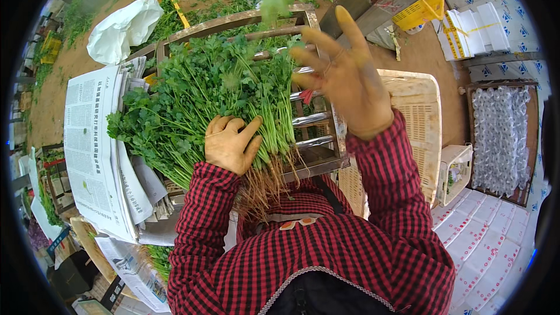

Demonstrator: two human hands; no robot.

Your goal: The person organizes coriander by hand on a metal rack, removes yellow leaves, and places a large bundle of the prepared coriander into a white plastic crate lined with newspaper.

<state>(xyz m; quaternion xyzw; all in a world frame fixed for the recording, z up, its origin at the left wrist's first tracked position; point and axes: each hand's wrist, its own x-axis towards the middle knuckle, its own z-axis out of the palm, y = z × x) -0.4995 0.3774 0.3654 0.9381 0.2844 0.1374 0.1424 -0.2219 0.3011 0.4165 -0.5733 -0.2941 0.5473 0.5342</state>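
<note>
Newsprint stack (93, 151) beside herb bunch (204, 93)

The left hand (230, 143) presses a leafy herb bunch (204, 93) onto a metal rack (318, 140); the right hand (344, 79) is raised, fingers spread.

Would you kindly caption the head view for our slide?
Left hand presses a bunch of leafy herbs on a metal rack; right hand lifts open above.
</note>
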